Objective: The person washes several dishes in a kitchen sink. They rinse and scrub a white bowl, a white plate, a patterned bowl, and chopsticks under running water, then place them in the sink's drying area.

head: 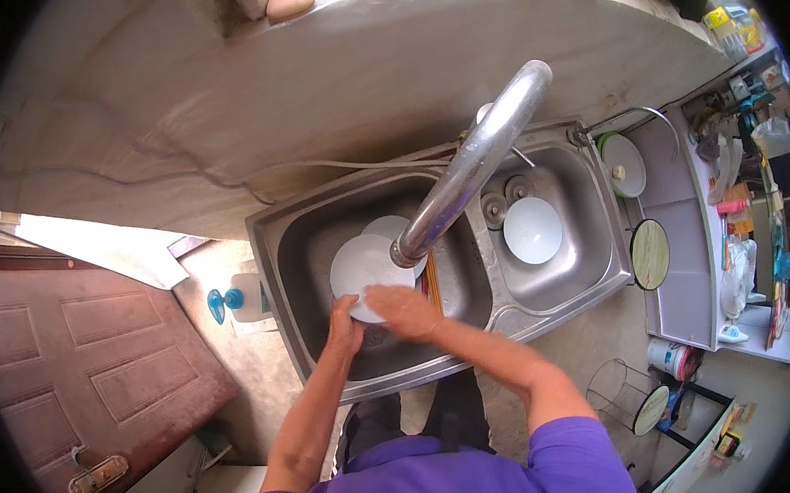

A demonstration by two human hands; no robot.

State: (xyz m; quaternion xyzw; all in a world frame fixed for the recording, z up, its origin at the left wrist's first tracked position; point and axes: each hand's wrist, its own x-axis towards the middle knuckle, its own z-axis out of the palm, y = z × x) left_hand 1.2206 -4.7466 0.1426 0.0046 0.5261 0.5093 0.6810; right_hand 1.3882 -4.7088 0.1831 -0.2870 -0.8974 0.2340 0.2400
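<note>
Over the left basin of a double steel sink, my left hand grips the lower rim of a white round dish. My right hand lies against the dish's lower right surface, its fingers stretched out. Another white dish sits behind it in the basin. Several wooden chopsticks lie in the basin, right of the dishes and partly hidden by my right hand. A large curved metal faucet reaches over the basin, its spout end in front of the dishes.
The right basin holds a white bowl near two drain fittings. A second thin tap stands at the sink's back right corner. A jug with a blue pump is left of the sink. Shelves stand on the right, a brown door on the left.
</note>
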